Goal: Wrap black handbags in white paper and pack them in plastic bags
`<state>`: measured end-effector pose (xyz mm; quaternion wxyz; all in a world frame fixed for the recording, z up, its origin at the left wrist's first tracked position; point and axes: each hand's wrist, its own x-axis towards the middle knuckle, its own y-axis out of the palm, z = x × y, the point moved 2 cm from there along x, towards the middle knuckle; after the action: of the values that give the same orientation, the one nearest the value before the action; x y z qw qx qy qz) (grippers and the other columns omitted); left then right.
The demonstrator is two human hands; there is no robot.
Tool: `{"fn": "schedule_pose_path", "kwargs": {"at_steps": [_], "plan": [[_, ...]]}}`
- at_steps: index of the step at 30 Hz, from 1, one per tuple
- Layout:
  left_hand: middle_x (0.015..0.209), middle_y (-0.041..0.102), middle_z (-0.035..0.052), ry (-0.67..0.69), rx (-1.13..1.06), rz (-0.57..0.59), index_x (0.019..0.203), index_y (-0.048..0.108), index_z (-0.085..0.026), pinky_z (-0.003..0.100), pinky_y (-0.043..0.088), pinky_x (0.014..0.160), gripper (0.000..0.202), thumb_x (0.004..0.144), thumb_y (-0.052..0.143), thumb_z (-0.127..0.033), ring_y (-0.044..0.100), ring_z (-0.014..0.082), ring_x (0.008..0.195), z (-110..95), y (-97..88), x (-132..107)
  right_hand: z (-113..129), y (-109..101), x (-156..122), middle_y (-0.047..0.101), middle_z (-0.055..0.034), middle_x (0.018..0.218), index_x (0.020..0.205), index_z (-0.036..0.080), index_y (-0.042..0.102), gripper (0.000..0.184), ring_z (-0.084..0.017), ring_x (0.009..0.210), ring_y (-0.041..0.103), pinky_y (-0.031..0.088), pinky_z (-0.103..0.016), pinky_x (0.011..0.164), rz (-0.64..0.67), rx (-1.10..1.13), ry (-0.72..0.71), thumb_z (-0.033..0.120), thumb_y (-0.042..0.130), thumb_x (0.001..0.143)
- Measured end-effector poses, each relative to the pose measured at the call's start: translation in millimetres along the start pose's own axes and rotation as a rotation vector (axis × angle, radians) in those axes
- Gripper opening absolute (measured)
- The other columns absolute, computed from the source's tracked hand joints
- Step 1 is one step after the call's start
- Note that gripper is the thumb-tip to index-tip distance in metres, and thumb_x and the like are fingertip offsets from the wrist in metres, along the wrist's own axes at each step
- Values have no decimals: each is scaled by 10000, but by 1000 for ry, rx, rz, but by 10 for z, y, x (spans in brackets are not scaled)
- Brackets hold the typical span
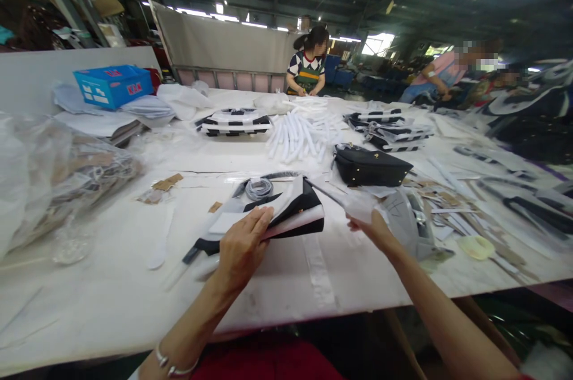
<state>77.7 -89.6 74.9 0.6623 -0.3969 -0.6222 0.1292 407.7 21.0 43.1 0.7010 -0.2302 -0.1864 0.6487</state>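
Note:
My left hand [242, 246] rests on a black and white bag piece [286, 210] lying on the white table [111, 284], fingers curled over its near edge and gripping it. My right hand [373, 226] pinches a thin white sheet or strip [344, 198] that runs up and left toward the bag piece. A grey coiled strap [258, 188] lies just behind the piece. A finished black handbag [369, 166] stands to the right behind my right hand.
Clear plastic bags of parts [54, 177] fill the left. A blue box [113, 85], stacks of striped pieces [235, 121], white tubes [299, 129] and scattered strips [470, 201] lie across the table. One person works at the far side, others at the right.

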Motion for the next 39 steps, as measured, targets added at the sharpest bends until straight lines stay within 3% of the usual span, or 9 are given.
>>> {"fn": "schedule_pose_path", "kwargs": {"at_steps": [2,6,11,14,18,23,27,33,39], "plan": [[1260,656,63,40,14,37,1325,519,-213,328,519,930,580,783,486,-11,616,221,1156,-93,118,30,-94,99,-472,723,-67,797,905,161,728,199,-207,673,677,561,-333,663,204,-93,-48,270,622,778],[1223,668,63,230,87,97,1270,560,-207,372,518,918,440,866,486,-50,618,248,1136,-348,397,-100,6,373,-1366,670,-115,1205,1045,208,732,292,-297,1128,590,450,-449,993,429,-388,-399,216,652,764],[1207,658,73,331,164,144,1262,564,-200,394,501,932,362,920,484,-110,610,265,1137,-498,534,-298,336,222,-1706,719,-79,1124,1089,221,728,303,-256,1049,640,481,-346,930,609,-286,-285,256,659,796],[1228,640,82,323,177,168,1275,552,-201,401,490,949,362,932,472,-116,599,261,1152,-495,536,-320,646,1,-1464,758,-25,956,971,227,756,214,-207,886,683,504,-284,816,623,-115,-258,314,609,844],[1232,633,86,308,184,135,1272,552,-209,412,475,964,350,944,461,-126,589,261,1167,-496,565,-346,1068,-44,-819,754,-3,835,855,209,754,222,-192,809,680,493,-264,740,397,-117,-358,367,598,854],[1219,635,83,300,197,79,1264,563,-207,420,471,960,333,955,450,-152,590,270,1161,-510,632,-394,1314,482,113,756,-11,952,970,214,747,214,-175,919,679,469,-246,825,313,-563,-382,271,557,889],[1235,622,79,271,200,48,1264,575,-227,421,450,986,336,962,438,-176,578,264,1175,-505,691,-437,1272,980,615,735,-111,1065,989,169,733,295,-265,1036,665,487,-292,840,365,-788,-238,189,768,697],[1247,609,68,254,209,6,1451,394,-345,433,427,1010,501,964,443,-241,564,267,1191,-491,744,-489,1067,1328,867,686,-206,1132,1071,107,678,685,-333,1043,656,515,-335,800,366,-871,-68,146,903,425],[1239,618,65,246,166,-1,1460,378,-369,453,446,995,534,949,480,-253,574,295,1184,-502,739,-494,937,1195,868,712,-68,935,1013,163,668,552,-219,861,670,498,-263,695,311,-685,-69,167,859,494]]}}
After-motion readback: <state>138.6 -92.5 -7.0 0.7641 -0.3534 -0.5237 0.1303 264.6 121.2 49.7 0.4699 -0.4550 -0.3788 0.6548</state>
